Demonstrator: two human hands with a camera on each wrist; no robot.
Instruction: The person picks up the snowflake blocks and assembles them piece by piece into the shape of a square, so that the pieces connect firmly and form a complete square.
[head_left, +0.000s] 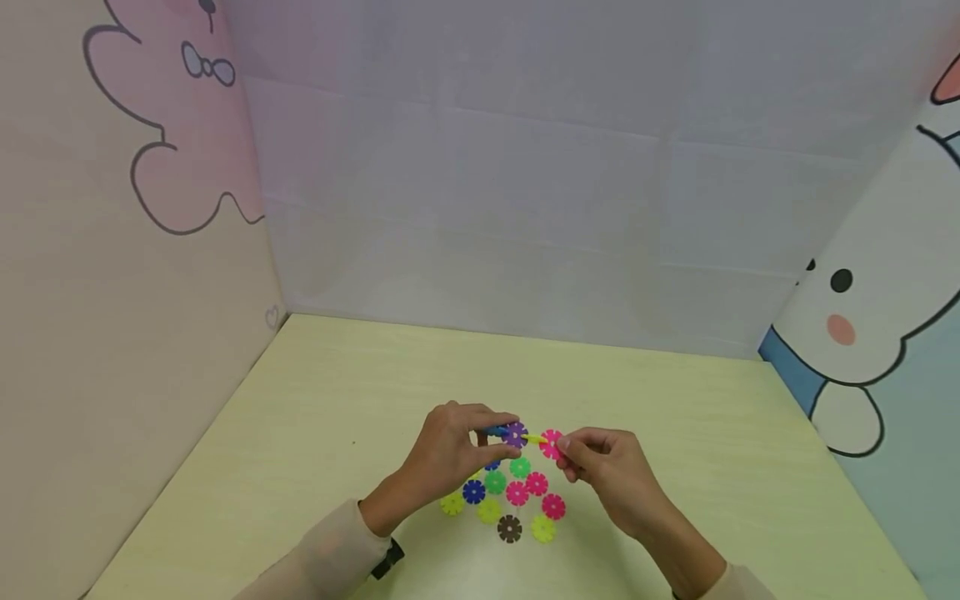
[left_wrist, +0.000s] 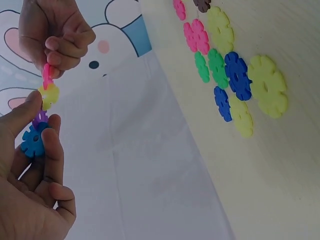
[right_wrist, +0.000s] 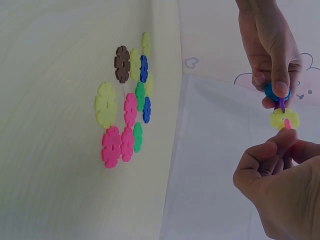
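Observation:
Above the table, both hands hold a short chain of flower-shaped, notched plastic interlocking discs. From one end it runs blue disc [left_wrist: 33, 142], purple disc [head_left: 515, 435], yellow disc [left_wrist: 49, 96] and pink disc [head_left: 551, 444], slotted edge to edge at crossed angles. My left hand [head_left: 453, 446] grips the blue and purple end between thumb and fingers. My right hand [head_left: 611, 471] pinches the pink disc between thumb and fingertips, covering part of it. In the right wrist view, only a sliver of pink shows above the right fingers, against the yellow disc.
Beneath the hands, loose discs lie flat on the pale table [head_left: 337, 375], among them a brown disc [head_left: 509, 528], a dark blue disc [head_left: 474, 492], a green disc [head_left: 495, 482] and several pink and yellow ones. A white back wall [head_left: 525, 208] and cartoon-printed side walls enclose the table.

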